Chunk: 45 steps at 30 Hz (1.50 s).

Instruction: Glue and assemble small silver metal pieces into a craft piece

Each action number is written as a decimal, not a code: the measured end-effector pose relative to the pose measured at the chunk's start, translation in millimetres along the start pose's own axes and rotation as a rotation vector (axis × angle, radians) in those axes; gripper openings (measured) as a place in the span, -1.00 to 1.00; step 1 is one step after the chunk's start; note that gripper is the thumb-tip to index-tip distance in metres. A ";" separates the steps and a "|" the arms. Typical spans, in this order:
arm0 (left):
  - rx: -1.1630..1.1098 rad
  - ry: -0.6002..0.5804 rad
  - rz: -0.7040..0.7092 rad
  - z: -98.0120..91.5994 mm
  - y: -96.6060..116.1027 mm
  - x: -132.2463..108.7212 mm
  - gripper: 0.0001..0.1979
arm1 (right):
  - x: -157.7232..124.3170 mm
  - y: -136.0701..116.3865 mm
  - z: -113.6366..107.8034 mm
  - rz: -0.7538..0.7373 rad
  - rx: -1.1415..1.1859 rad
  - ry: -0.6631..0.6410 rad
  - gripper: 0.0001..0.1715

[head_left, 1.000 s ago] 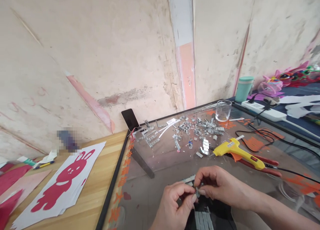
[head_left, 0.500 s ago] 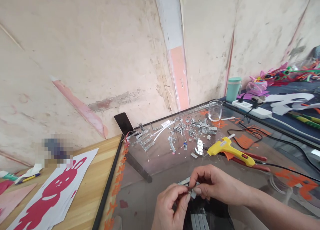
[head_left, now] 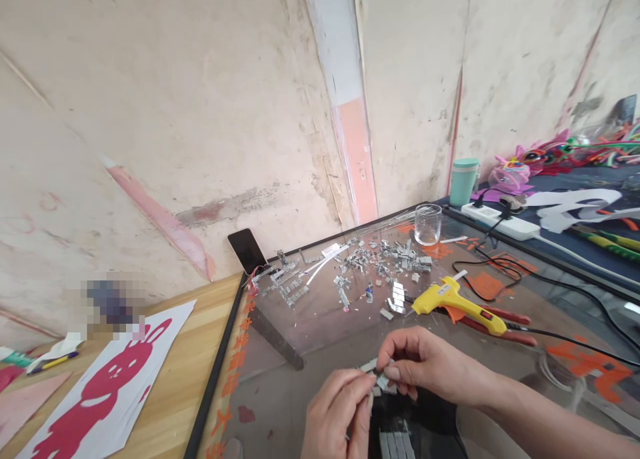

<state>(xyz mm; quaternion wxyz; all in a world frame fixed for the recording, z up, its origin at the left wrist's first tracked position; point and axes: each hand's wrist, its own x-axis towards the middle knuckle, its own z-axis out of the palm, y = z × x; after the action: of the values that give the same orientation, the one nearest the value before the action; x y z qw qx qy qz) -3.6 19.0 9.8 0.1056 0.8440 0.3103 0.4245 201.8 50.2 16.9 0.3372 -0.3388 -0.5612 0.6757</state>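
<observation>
My left hand [head_left: 339, 409] and my right hand [head_left: 423, 366] meet low in the view, above a dark surface. A small grey flat piece [head_left: 383, 382] sits at the fingertips of my right hand, thumb and forefinger closed on it. My left thumb and fingers are pinched together right beside it; whether they grip the same piece is hidden. More grey pieces [head_left: 369, 365] show just behind the fingers. Below, a row of long grey strips [head_left: 397, 444] lies side by side on the black base [head_left: 430, 426].
A yellow glue gun [head_left: 457, 306] lies over red-handled pliers [head_left: 515, 338]. Many silvery scraps [head_left: 395, 256] spread toward the wall. A glass [head_left: 428, 224], a power strip [head_left: 500, 220] and a teal cup [head_left: 464, 181] stand behind. Left are a phone [head_left: 247, 250] and a rabbit paper cutout [head_left: 117, 372].
My left thumb has drawn in under the fingers, and the left hand has shifted slightly. More of the small grey piece shows at my right fingertips. The camera view has moved a little.
</observation>
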 end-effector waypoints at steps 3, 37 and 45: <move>0.095 0.000 0.053 0.0 -0.5 -0.2 -0.73 | -0.2 -0.8 1.1 0.021 0.015 0.000 -0.64; -0.024 -0.031 -0.089 1.9 4.5 -4.8 -0.86 | -11.5 -11.3 13.5 -0.191 -0.683 0.005 -0.91; -0.277 -0.075 -0.247 -6.3 14.8 6.8 -0.87 | -12.4 -20.5 9.2 -0.114 -0.558 -0.091 -0.96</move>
<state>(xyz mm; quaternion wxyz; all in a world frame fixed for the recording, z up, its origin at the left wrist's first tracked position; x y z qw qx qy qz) 0.9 11.0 24.7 0.2834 0.7920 0.3462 0.4153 202.4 37.9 39.4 0.2427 -0.3559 -0.7582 0.4895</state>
